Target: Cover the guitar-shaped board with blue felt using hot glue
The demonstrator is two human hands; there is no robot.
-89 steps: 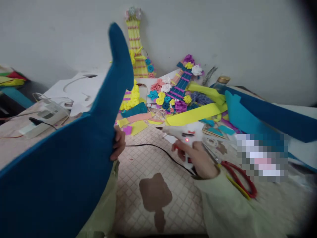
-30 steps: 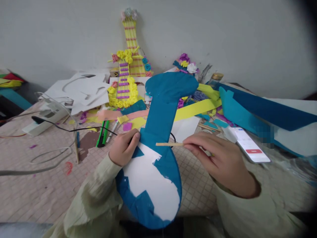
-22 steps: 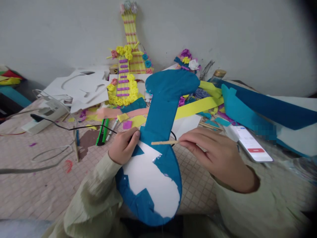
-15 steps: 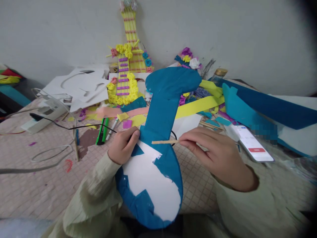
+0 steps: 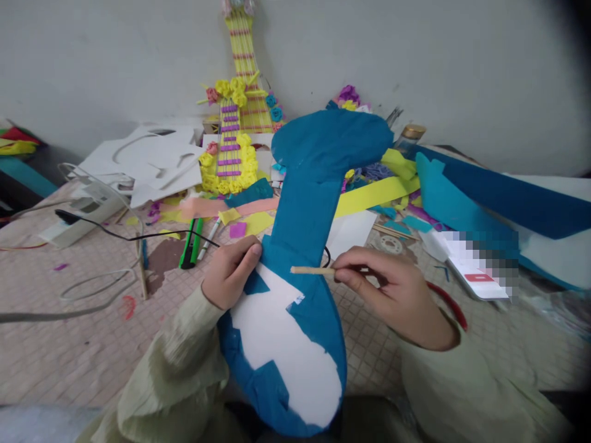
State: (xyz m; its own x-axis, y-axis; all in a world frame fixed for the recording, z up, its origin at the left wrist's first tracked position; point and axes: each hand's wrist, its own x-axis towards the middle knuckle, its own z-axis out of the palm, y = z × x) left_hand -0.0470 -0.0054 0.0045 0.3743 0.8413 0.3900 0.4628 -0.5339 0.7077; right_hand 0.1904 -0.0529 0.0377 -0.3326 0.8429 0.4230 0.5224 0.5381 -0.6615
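Note:
A guitar-shaped board [image 5: 307, 209] stands tilted in front of me, wrapped in blue paper along its neck, head and rim. White board shows bare across much of its rounded body. My left hand [image 5: 233, 271] grips its left edge where neck meets body, thumb on the front and fingers hidden behind. Between the thumb and fingertips of my right hand [image 5: 388, 289] is a thin wooden stick [image 5: 314, 271], pointing left across the base of the neck. Whether the stick's tip touches the paper I cannot tell.
Behind stand decorated paper guitars [image 5: 229, 144] with yellow flowers. Left lie a green cutter [image 5: 190, 245], a white pen [image 5: 210, 239] and a power strip [image 5: 80, 215] with cables. To the right are a phone [image 5: 478, 271], blue paper [image 5: 508, 191] and a capped jar [image 5: 410, 136].
The board has tipped slightly, its head now larger and shifted right. My right hand and the stick have moved a little; a red curved thing now shows beside my right wrist.

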